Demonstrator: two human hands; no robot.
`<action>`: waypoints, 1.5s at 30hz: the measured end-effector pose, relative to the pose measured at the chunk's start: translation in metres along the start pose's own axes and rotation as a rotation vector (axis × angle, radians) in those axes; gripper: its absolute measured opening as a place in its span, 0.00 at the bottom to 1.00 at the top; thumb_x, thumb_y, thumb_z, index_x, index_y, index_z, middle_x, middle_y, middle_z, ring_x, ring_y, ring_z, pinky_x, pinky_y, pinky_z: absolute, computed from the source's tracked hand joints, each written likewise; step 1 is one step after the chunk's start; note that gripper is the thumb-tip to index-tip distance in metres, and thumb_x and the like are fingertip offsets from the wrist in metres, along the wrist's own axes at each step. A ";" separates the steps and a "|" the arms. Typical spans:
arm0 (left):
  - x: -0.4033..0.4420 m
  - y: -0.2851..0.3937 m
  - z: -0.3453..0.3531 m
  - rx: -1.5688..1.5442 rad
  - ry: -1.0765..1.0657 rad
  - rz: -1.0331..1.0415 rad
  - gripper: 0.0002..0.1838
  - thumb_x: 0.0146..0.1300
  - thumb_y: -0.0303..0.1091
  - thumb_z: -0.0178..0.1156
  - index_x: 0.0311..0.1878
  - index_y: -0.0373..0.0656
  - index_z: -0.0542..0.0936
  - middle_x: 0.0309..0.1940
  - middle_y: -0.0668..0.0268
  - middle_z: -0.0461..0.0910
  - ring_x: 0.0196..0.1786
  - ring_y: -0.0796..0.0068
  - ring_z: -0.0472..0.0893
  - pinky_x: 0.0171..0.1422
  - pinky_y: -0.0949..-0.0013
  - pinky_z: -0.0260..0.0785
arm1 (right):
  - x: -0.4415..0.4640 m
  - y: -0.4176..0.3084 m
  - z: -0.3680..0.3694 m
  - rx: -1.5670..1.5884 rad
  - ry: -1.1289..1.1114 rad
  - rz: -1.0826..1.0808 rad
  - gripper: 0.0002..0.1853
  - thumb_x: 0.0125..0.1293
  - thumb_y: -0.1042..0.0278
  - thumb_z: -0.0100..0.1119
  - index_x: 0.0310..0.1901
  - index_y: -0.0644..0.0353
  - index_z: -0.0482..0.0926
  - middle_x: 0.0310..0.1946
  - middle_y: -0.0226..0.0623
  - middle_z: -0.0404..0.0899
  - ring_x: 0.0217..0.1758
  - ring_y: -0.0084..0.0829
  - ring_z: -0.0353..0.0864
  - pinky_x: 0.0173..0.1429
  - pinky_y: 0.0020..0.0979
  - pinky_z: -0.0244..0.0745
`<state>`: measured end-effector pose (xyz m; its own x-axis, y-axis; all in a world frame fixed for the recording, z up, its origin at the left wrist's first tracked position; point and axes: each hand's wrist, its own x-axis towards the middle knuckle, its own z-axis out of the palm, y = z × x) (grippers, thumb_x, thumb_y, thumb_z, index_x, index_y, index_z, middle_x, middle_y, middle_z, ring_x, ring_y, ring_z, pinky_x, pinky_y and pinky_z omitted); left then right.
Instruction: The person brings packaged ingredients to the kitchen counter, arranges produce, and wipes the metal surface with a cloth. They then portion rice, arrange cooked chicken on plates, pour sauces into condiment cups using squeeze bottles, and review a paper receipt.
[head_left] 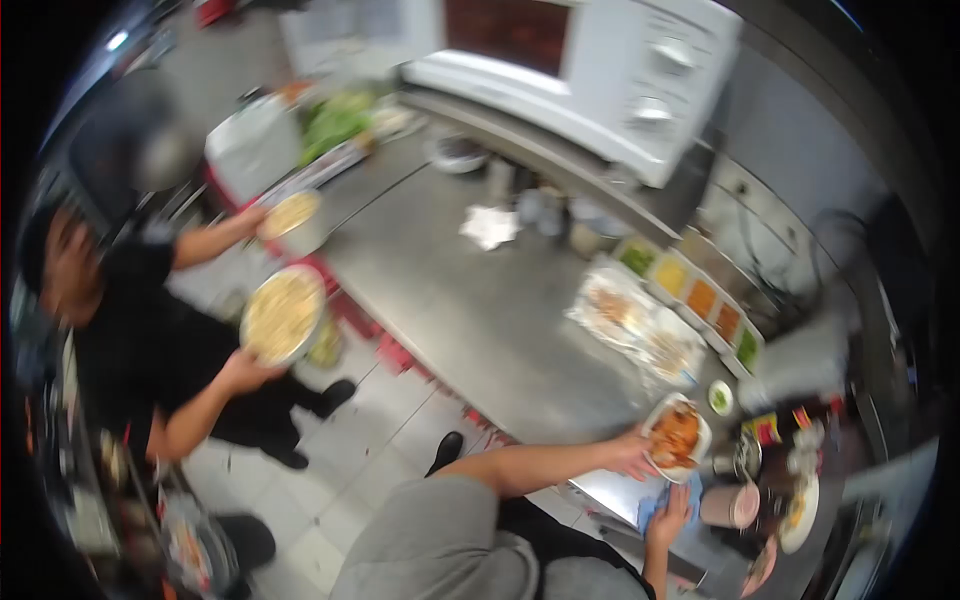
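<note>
My left hand (628, 453) grips the side of a white dish (654, 462) that holds orange-brown, saucy pieces of food (676, 434). Just below the dish, my right hand (672, 512) is closed on a blue cloth (650, 508), its fingertips close to the dish's lower edge. Blur hides whether those fingertips touch the dish. A pinkish cup (730, 505) stands to the right of that hand. Beyond the dish lies a small white bowl of chopped greens (720, 397).
A steel counter (420, 250) runs along the wall under a white microwave (590, 70). Plastic bags of food (635, 325) lie beside a row of topping containers (700, 300). At left, another person (140, 340) carries two tubs (283, 318) of pale food.
</note>
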<state>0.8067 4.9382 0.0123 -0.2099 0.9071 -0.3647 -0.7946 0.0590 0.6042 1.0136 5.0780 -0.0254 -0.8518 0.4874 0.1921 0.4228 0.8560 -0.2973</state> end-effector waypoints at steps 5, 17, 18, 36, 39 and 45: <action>0.029 0.016 -0.003 0.209 -0.052 -0.152 0.47 0.66 0.63 0.43 0.69 0.63 0.20 0.60 0.37 0.65 0.54 0.46 0.77 0.61 0.41 0.63 | -0.030 0.026 0.014 0.289 0.147 -0.403 0.21 0.48 0.78 0.45 0.45 0.63 0.80 0.49 0.53 0.78 0.61 0.52 0.71 0.66 0.50 0.57; -0.284 -0.022 -0.109 0.462 0.200 -0.157 0.35 0.67 0.62 0.43 0.68 0.47 0.58 0.40 0.55 0.83 0.39 0.67 0.84 0.43 0.68 0.73 | 0.077 -0.154 0.048 0.450 -0.025 -0.634 0.13 0.51 0.85 0.46 0.32 0.63 0.81 0.43 0.45 0.81 0.57 0.46 0.76 0.63 0.46 0.65; -0.314 -0.036 -0.119 0.415 0.278 -0.149 0.34 0.67 0.61 0.44 0.68 0.47 0.58 0.41 0.56 0.82 0.39 0.69 0.84 0.43 0.70 0.72 | 0.094 -0.167 0.059 0.459 -0.002 -0.631 0.13 0.50 0.86 0.46 0.32 0.64 0.81 0.43 0.45 0.81 0.57 0.46 0.76 0.63 0.45 0.66; -0.313 0.098 -0.275 -0.332 0.219 0.273 0.37 0.68 0.48 0.50 0.70 0.49 0.41 0.56 0.48 0.70 0.56 0.52 0.76 0.55 0.48 0.72 | 0.038 -0.201 0.065 0.178 0.163 -0.268 0.22 0.51 0.82 0.50 0.49 0.59 0.78 0.54 0.43 0.76 0.62 0.41 0.71 0.64 0.43 0.65; -0.282 0.133 -0.250 -0.079 0.595 0.456 0.33 0.69 0.51 0.45 0.67 0.40 0.47 0.58 0.44 0.67 0.58 0.51 0.74 0.55 0.50 0.72 | 0.030 -0.170 0.026 0.170 -0.003 -0.193 0.19 0.52 0.78 0.53 0.47 0.58 0.80 0.56 0.42 0.74 0.59 0.43 0.73 0.62 0.41 0.67; -0.231 0.142 -0.297 -0.166 0.645 0.615 0.30 0.70 0.53 0.41 0.68 0.47 0.51 0.50 0.46 0.73 0.49 0.53 0.80 0.49 0.53 0.77 | 0.084 -0.098 -0.118 0.256 0.043 -0.019 0.15 0.53 0.70 0.56 0.44 0.61 0.80 0.49 0.49 0.77 0.50 0.49 0.77 0.54 0.40 0.72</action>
<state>0.5736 4.6135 -0.0279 -0.8630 0.3461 -0.3680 -0.4983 -0.4644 0.7321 0.9364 5.0551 0.1300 -0.8423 0.4836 0.2380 0.3103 0.7962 -0.5194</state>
